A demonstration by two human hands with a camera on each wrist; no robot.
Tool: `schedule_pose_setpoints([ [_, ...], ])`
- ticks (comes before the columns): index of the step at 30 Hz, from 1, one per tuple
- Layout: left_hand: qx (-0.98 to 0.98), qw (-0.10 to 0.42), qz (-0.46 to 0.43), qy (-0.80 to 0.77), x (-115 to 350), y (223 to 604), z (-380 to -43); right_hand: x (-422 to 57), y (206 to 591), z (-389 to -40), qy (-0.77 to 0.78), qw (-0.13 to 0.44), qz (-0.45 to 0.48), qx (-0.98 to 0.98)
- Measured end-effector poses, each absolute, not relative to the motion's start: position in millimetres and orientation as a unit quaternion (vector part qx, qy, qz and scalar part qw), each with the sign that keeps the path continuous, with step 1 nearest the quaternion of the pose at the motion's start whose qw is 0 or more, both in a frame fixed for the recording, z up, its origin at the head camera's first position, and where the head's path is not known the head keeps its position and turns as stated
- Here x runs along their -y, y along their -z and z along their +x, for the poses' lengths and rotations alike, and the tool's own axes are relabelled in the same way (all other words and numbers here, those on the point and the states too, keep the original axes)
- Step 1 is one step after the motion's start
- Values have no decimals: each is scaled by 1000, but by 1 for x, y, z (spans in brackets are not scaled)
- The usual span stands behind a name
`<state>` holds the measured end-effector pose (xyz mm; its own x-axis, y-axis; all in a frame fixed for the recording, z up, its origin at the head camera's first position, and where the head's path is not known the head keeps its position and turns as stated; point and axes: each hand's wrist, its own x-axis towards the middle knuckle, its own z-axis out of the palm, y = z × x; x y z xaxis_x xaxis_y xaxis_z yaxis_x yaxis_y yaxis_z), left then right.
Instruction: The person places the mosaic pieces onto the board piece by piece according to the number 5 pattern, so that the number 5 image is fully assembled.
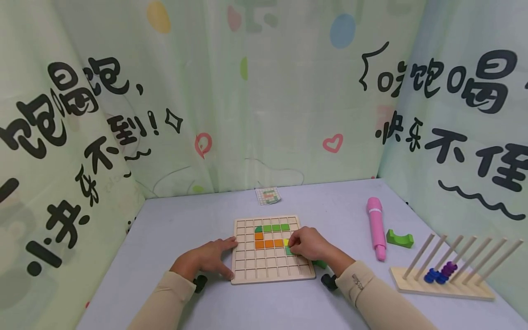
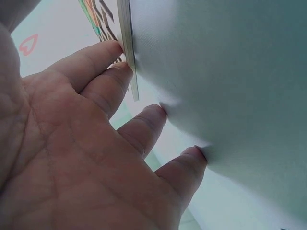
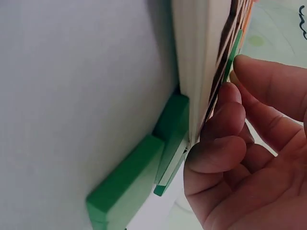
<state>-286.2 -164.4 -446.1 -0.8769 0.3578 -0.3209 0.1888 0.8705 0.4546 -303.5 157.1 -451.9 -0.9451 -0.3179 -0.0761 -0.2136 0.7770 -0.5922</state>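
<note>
A square wooden grid board lies on the table with coloured tiles in its cells. Green tiles form a row near the top, with orange tiles below. My left hand rests at the board's left edge, fingers spread. In the left wrist view, two fingertips touch the board's side and two press on the table. My right hand has curled fingers over the board's right part, pinching at a yellow tile. Just below it is a green tile, also by the fingertips in the right wrist view.
Green pieces lie by the board's right edge, partly under my right hand. Farther right are a pink microphone-shaped toy, a green arched block and a wooden peg stand with beads. A patterned card lies behind the board.
</note>
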Motion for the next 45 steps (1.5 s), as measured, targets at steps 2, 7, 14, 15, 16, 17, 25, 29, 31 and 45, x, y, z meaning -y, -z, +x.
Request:
schedule_pose_setpoints([
  [2,-946,202,144,-211,164,446,-285,-159,450,-303,308,86,-137,-938],
  [7,-946,201,145,-208,163,446,-285,-172,447,-303,323,82,-120,-935],
  [14,-946,202,145,-206,164,444,-284,-194,451,-304,316,75,-111,-939],
  [15,-946,202,146,-206,164,443,-283,-197,452,-304,313,74,-109,-941],
  [16,-946,201,147,-206,164,444,-283,-200,452,-304,310,73,-108,-942],
  [17,-946,201,149,-207,165,444,-283,-202,453,-303,309,73,-106,-942],
  [25,-946,200,149,-205,165,445,-284,-215,454,-298,286,74,-115,-949],
  [29,-947,200,148,-205,164,444,-284,-217,456,-296,272,68,-130,-951],
  [31,-946,200,147,-207,164,444,-283,-217,455,-295,269,68,-132,-952],
  [45,-945,200,151,-210,164,441,-281,-215,453,-293,254,82,-148,-952],
])
